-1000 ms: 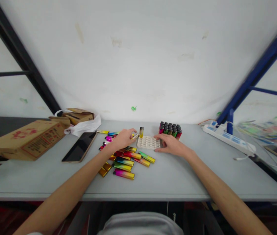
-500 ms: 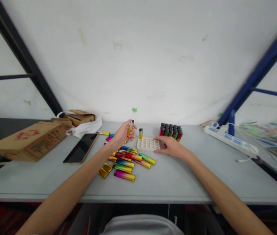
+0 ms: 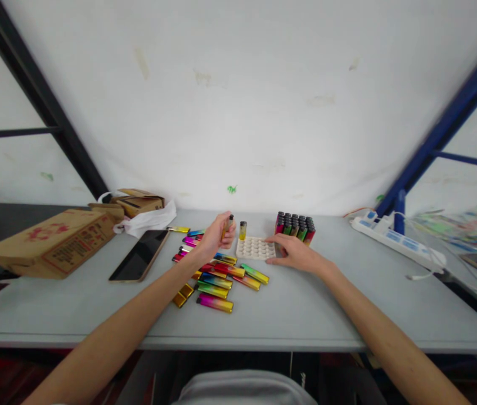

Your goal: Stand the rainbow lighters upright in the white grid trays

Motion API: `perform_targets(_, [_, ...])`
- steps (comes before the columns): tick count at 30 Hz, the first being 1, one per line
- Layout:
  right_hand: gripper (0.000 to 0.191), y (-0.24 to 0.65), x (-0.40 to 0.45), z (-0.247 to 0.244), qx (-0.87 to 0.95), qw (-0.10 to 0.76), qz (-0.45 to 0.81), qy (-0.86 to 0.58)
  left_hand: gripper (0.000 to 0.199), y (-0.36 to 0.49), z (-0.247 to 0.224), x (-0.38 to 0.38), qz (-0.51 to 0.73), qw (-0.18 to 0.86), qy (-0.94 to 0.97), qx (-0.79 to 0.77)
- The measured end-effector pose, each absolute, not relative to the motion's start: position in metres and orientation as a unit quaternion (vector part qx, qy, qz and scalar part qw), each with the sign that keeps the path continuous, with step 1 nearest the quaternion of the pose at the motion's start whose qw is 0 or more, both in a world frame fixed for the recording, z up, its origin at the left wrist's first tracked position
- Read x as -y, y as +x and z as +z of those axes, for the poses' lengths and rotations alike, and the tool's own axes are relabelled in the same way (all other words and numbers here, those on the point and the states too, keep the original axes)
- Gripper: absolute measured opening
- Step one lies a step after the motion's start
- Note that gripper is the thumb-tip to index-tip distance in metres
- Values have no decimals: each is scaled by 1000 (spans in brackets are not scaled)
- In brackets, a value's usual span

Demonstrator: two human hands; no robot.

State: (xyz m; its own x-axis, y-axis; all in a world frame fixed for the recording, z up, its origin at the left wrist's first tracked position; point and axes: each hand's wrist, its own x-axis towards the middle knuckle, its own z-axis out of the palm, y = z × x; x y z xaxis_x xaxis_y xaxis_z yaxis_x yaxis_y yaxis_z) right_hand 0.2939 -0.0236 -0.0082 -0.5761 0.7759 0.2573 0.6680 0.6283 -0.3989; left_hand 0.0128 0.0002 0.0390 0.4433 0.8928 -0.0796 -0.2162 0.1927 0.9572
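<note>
My left hand (image 3: 218, 236) is closed round a yellow lighter with a dark top (image 3: 227, 226), held above the table left of the white tray. The white tray (image 3: 256, 248) has rows of round hollows. One yellow lighter (image 3: 242, 230) stands upright at its back left corner. My right hand (image 3: 291, 251) rests at the tray's right edge, thumb and fingers apart along that side. Many shiny coloured lighters lie loose in a pile in front of my left hand, among them a pink and yellow one (image 3: 215, 304) and a green and yellow one (image 3: 255, 274).
A block of upright lighters (image 3: 295, 226) stands behind my right hand. To the left are a dark tablet (image 3: 140, 256), a cardboard box (image 3: 53, 242) and a white bag (image 3: 148, 220). A white power strip (image 3: 399, 242) lies at the right.
My left hand has shifted slightly right and turned with its lighter, bringing it nearer the tray. My right hand and the tray look almost unmoved.
</note>
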Motion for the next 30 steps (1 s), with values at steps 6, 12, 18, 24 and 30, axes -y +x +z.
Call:
perform_targets(6, [58,295,23,-9,880,203,128,-409,55,16,34,5,458,594,544,-377])
perform_targets(12, [58,295,23,-10,880,203,129,-410,49,18,30,4,483,546,550,-408])
perform_targets(18, [58,295,24,-10,881,203,127,-409,49,18,30,5,457,569,553,-401])
perform_targets(24, [58,295,23,-11,883,202,120,-406,48,16,24,-2,454,504,631,-376])
perform_targets(30, [56,295,23,-11,881,211,122,-406,43,19,22,-1,467,549,574,-389])
